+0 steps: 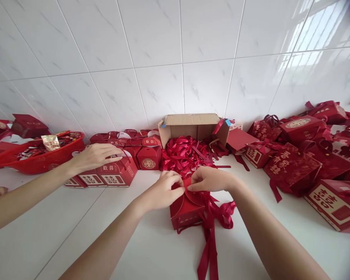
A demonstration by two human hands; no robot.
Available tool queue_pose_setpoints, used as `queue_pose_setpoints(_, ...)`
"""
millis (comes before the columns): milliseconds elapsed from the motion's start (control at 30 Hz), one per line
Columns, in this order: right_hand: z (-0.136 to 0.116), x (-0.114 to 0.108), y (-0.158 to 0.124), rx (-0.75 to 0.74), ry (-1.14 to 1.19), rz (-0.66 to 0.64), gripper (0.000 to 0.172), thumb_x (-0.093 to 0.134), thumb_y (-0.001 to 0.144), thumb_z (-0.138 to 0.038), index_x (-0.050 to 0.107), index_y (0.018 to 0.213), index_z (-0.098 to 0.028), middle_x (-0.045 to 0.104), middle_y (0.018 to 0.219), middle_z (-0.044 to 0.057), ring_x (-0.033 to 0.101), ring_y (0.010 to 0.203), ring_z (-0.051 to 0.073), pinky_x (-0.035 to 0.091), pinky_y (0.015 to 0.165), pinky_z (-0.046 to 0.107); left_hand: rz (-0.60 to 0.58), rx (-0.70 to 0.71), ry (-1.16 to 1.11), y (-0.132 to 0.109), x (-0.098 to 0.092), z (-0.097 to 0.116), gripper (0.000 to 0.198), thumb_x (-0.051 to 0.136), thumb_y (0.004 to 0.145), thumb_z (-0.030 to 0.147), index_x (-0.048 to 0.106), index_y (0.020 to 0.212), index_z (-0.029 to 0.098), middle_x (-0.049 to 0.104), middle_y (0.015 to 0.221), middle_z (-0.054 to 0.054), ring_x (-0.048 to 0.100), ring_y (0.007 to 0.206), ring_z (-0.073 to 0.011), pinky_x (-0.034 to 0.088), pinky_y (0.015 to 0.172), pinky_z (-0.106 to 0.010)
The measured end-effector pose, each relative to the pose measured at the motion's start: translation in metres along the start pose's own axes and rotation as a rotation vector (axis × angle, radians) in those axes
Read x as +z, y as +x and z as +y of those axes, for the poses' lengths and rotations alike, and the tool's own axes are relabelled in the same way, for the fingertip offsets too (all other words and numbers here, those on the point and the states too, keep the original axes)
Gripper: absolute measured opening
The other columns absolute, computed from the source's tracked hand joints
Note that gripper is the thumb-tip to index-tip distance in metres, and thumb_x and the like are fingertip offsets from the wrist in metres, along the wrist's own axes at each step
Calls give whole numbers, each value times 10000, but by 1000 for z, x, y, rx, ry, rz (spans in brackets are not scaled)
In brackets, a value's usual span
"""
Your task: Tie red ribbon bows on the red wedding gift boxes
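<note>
A small red gift box (184, 212) stands on the white counter right in front of me. My left hand (163, 190) pinches the box's top flap from the left, fingers closed on it. From the right, my right hand (210, 179) pinches the same top flap, fingers pressed together. A dark red ribbon (211, 229) hangs from the box's right side and trails toward me over the counter.
An open cardboard carton (192, 125) spilling red ribbons (183, 153) lies against the tiled wall. Finished red boxes (291, 167) pile up at the right, several more (147, 155) at the left. Another person's hand (95, 156) rests on a red box (116, 175) beside a red bowl (37, 161).
</note>
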State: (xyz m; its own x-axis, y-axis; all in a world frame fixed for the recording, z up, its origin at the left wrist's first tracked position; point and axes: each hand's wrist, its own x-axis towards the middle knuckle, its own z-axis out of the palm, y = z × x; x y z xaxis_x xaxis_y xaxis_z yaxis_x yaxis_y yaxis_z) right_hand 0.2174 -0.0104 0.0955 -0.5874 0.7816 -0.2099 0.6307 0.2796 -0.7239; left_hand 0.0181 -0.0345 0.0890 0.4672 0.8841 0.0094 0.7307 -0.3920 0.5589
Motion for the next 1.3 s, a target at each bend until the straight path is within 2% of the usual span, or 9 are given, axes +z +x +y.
queue_pose_setpoints(267,-1,4,-2,-23,-88,79,255,560,736,-332,474,543,-191,418,531,-44,349,507,94,234,464,258,-35,-35,-38,6,2,-8,154,484,719,242,595,825,236,612,1017,-43,521,1101,-248,451,942,-383)
queue_pose_setpoints(633,4,4,1,52,-190,91,421,595,742,-459,366,510,-192,415,520,-23,343,478,103,224,460,272,13,-81,-113,12,6,-1,72,501,707,219,560,668,231,606,1193,-23,495,1197,-274,394,1019,-404)
queue_pose_setpoints(800,5,0,-4,122,-156,142,373,641,708,-520,491,597,-197,552,623,15,436,527,131,268,471,272,29,-17,-198,17,7,3,145,466,733,228,501,593,209,613,1189,-45,503,1193,-282,405,1001,-424)
queue_pose_setpoints(900,4,-2,-8,59,-63,308,343,688,688,-501,606,858,-215,644,869,55,536,709,187,356,544,278,88,-12,-240,18,4,8,128,471,726,224,512,606,205,597,1223,-47,473,1224,-282,385,1013,-421)
queue_pose_setpoints(967,1,-2,-10,-29,67,396,427,675,733,-448,585,1096,-242,634,1056,65,551,807,190,404,614,283,160,6,-297,17,1,9,129,472,743,237,513,626,202,585,1235,-53,467,1228,-274,369,1024,-415)
queue_pose_setpoints(1033,-6,-1,-11,-127,227,361,473,618,806,-389,515,1251,-265,616,1142,62,553,770,152,425,620,274,251,49,-342,13,-2,8,149,467,775,256,507,643,199,577,1230,-64,463,1226,-267,361,1025,-408)
queue_pose_setpoints(1100,-13,3,-11,-225,377,234,503,569,853,-343,446,1337,-277,630,1118,55,542,686,115,434,588,258,355,102,-343,7,-3,6,159,465,801,267,508,664,197,567,1208,-79,458,1220,-265,362,1012,-401)
queue_pose_setpoints(1200,-21,9,-8,-288,516,124,470,585,853,-309,482,1306,-237,658,930,30,544,663,105,449,585,241,481,175,-301,-3,-3,-1,159,473,835,271,529,708,195,538,1195,-87,440,1220,-257,346,1006,-387)
queue_pose_setpoints(1300,-24,10,-8,-291,548,169,285,646,810,-301,634,1068,-181,636,819,13,558,702,107,453,626,232,517,221,-299,-12,0,-10,131,489,862,274,541,768,201,513,1204,-71,430,1217,-235,350,985,-349)
